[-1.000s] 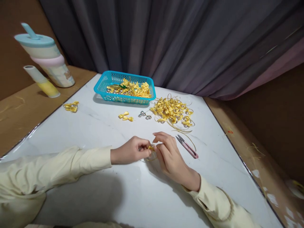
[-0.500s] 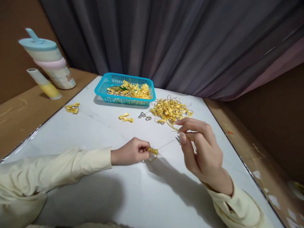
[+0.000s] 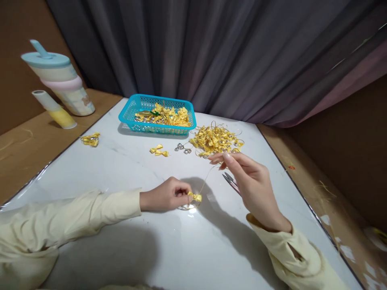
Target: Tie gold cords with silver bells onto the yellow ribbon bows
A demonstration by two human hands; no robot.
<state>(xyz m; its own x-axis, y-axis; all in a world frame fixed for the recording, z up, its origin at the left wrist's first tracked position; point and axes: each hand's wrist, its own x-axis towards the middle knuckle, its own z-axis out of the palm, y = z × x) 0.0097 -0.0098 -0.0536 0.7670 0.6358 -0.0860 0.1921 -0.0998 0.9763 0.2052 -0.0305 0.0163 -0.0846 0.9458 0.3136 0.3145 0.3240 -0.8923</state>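
Note:
My left hand (image 3: 169, 194) is closed low over the table, pinching a yellow ribbon bow (image 3: 196, 197) between thumb and fingers. A gold cord loop (image 3: 193, 207) hangs below that bow. From the bow a thin thread (image 3: 206, 177) rises to my right hand (image 3: 250, 177), whose thumb and fingertips are pinched together on it. Under the right hand a pair of thread snips (image 3: 231, 182) shows its pointed blades; the palm hides the rest. Just beyond the right fingertips lies a heap of yellow bows with gold loops and silver bells (image 3: 215, 139).
A blue basket (image 3: 157, 129) of bows and silver bells stands at the back. Two loose bows (image 3: 159, 150) and some silver bells (image 3: 183, 148) lie mid-table. To the left are a tied bow bundle (image 3: 90, 139), a tumbler (image 3: 63, 76) and a yellow-white tube (image 3: 54, 109).
My right hand has moved up and left, drawing the thread more steeply upward. The snips show more of their length beneath it. My left hand stays nearly in place with the bow.

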